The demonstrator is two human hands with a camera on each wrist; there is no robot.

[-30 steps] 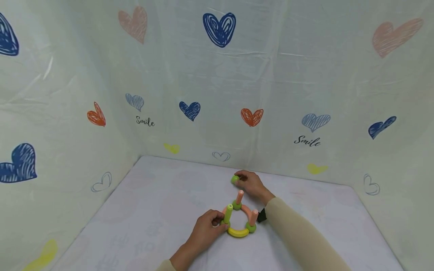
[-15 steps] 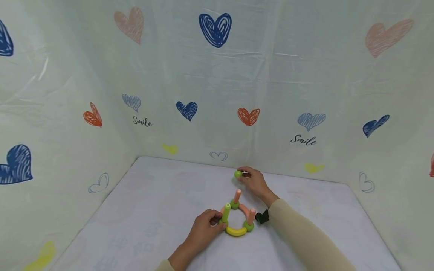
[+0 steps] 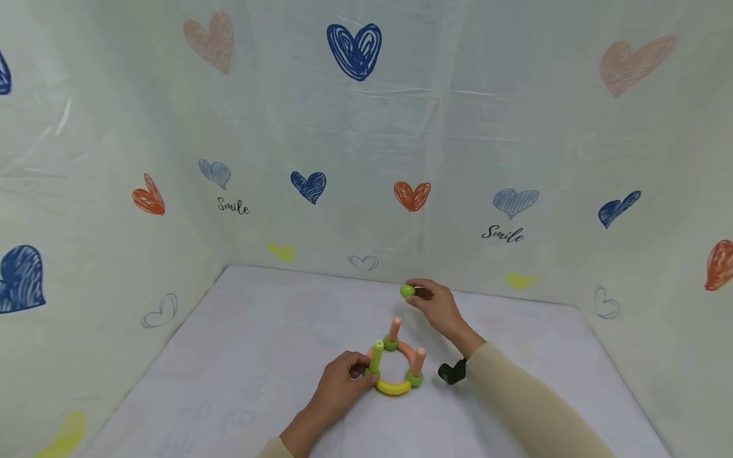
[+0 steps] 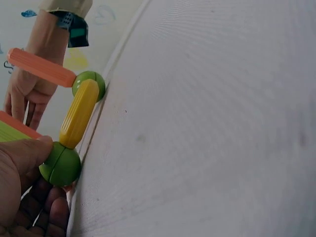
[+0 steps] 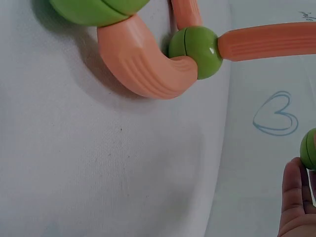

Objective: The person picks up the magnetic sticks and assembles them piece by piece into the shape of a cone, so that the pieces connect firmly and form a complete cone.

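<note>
Head view: a ring of toy pieces (image 3: 392, 369) sits on the white table (image 3: 240, 356), built of curved pink and yellow segments joined by green balls, with three short rods standing up from the balls. The left hand (image 3: 340, 388) has its grip closed on the ring's near-left side, fingers pinched about the base of the yellow-green rod (image 3: 375, 357). The right hand (image 3: 438, 305) is raised beyond the ring, near the back wall, pinching a loose green ball (image 3: 407, 291) between thumb and fingertips, well clear of the ring. A black wrist device (image 3: 452, 371) shows at the cuff of the beige sleeve, just right of the ring. The cloth walls (image 3: 515, 127) carry drawn hearts and the word "Smile" twice, left and right of centre. They close the table in at the back and both sides; bare table lies to the left and right of the ring.

Left wrist view: the left hand's thumb (image 4: 22, 170) presses on a green ball (image 4: 60, 164), from which a yellow segment (image 4: 79, 113) runs to a second ball. A pink rod (image 4: 42, 67) leaves that ball. Bare table fills the rest.

Right wrist view: a curved pink segment (image 5: 143, 64) meets a green ball carrying a pink rod. The loose green ball shows at the right edge above the fingers (image 5: 296, 202).
</note>
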